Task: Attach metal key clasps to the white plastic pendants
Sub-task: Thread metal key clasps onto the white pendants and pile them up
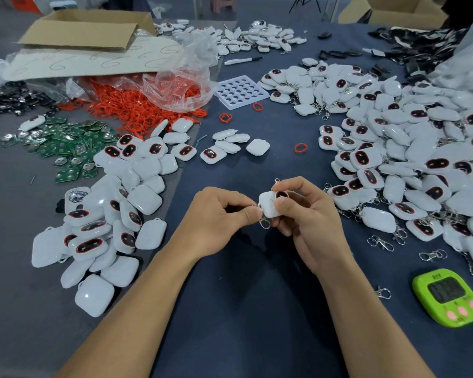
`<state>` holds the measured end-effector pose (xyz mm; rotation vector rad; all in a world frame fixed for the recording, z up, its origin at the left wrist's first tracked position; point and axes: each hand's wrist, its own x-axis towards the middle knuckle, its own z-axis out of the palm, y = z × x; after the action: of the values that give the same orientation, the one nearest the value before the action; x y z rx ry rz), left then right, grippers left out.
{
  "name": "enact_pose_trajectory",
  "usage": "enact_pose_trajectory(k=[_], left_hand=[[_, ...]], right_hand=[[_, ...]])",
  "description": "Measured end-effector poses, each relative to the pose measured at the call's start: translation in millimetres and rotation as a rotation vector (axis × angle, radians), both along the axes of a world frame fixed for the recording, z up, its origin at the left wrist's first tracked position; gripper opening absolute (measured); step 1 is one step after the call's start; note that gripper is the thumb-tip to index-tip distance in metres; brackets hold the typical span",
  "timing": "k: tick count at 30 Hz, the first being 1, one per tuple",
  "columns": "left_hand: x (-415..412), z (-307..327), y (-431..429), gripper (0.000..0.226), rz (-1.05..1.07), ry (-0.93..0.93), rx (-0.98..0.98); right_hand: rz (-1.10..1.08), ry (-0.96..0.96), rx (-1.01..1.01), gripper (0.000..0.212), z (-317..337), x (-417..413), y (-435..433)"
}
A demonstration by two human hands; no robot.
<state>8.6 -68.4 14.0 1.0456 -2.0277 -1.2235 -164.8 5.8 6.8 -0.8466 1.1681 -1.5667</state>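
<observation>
Dark blue surface (pixel 243 309), toward its front edge: the right grip (pixel 309 222) pinches one white pendant (pixel 266 207) by its sides, the left grip (pixel 216 219) pinches a metal clasp (pixel 264 224) at its corner. The pendant seems light, hard and slippery.

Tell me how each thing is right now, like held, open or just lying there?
left hand, pinching the metal clasp at a corner of the white pendant.
right hand, gripping the white pendant.
white pendant, held up between both hands.
cardboard box, flaps open.
plastic bag, open, red rings spilling out.
green timer, lying face up.
loose clasps, lying unattached on the table.
</observation>
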Motion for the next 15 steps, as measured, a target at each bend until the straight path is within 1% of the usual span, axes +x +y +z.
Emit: enact_pose_trajectory(k=[2, 6, 7, 9, 11, 12, 13, 15], left_hand=[[0, -2, 1, 0.011, 0.010, -0.021, -0.048], [-5, -5, 11, 0.014, 0.020, -0.293, -0.396], [-6, -6, 13, 0.016, 0.034, -0.323, -0.461], [-9, -6, 15, 0.019, 0.072, -0.333, -0.532], [-9, -6, 16, 0.015, 0.105, -0.280, -0.503], [-9, -4, 16, 0.011, 0.125, -0.217, -0.443], [-8, -3, 15, 0.004, 0.137, -0.140, -0.353], [-7, 0, 14, 0.008, 0.133, -0.036, -0.153]], right_hand=[[0.004, 0.009, -0.005, 0.028, -1, 0, 0], [-0.017, 0.069, -0.001, 0.020, 0, 5, 0], [-0.027, 0.067, 0.002, 0.020, 0, 6, -1], [-0.042, 0.043, 0.005, 0.025, 0, 5, -1], [-0.052, 0.009, 0.017, 0.029, 0, 3, -1], [-0.055, -0.012, 0.023, 0.028, 0, 3, -2], [-0.060, -0.033, 0.028, 0.026, 0, 2, -2], [-0.072, -0.056, 0.037, 0.023, 1, 2, -3]])
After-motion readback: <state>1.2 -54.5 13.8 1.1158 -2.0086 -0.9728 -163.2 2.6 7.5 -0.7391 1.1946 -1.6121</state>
